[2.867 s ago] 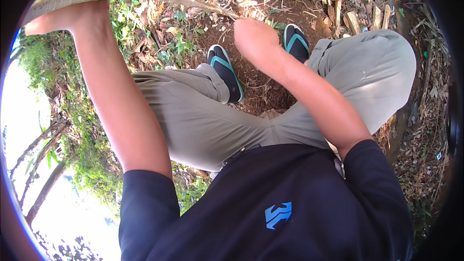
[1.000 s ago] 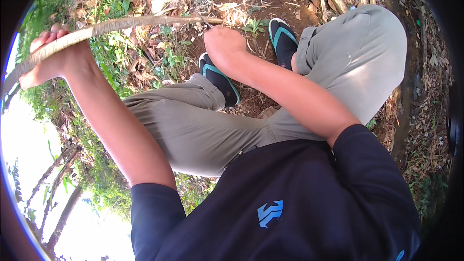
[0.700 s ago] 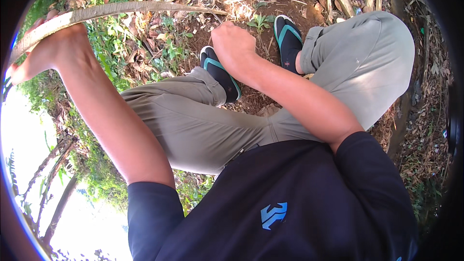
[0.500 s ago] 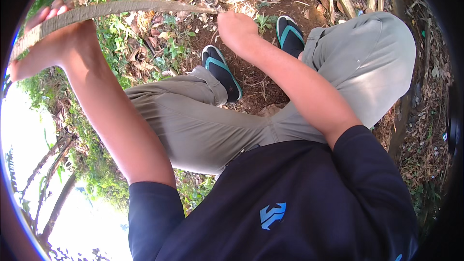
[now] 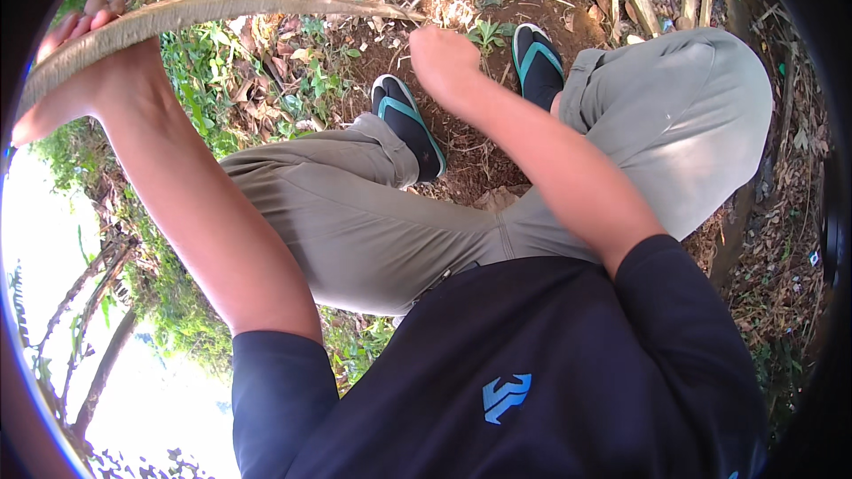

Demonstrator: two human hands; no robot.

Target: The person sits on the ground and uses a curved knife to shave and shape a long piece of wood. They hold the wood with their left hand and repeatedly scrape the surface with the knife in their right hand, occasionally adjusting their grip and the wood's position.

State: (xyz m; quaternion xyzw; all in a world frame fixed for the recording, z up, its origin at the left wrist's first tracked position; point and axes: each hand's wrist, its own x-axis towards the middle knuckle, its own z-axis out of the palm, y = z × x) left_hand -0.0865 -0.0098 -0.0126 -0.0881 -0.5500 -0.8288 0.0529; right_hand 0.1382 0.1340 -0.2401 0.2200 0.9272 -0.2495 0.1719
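A long, rough strip of wood (image 5: pixel 222 7) runs from the far left rim toward the middle and tapers to a thin tip. It looks bowed in this view. My left hand (image 5: pixel 115 66) holds the strip near its wide left end, the thumb on the near side and the fingertips showing past the far edge. Close by the tapered tip is my right hand (image 5: pixel 446 58), closed in a fist with its knuckles just below the tip. A small gap shows between them. Whatever the fist may hold is hidden.
My feet in black socks and teal-strapped flip-flops (image 5: pixel 410 124) stand on brown soil (image 5: pixel 470 151). Split wood pieces (image 5: pixel 646 11) lie at the far right. Dry leaves and green weeds (image 5: pixel 213 80) cover the ground at left. A small plant (image 5: pixel 488 34) grows between the feet.
The strip has risen slightly in the picture and its tip sits a little farther right. My right fist has shifted slightly right and nearer, leaving a gap to the tip.
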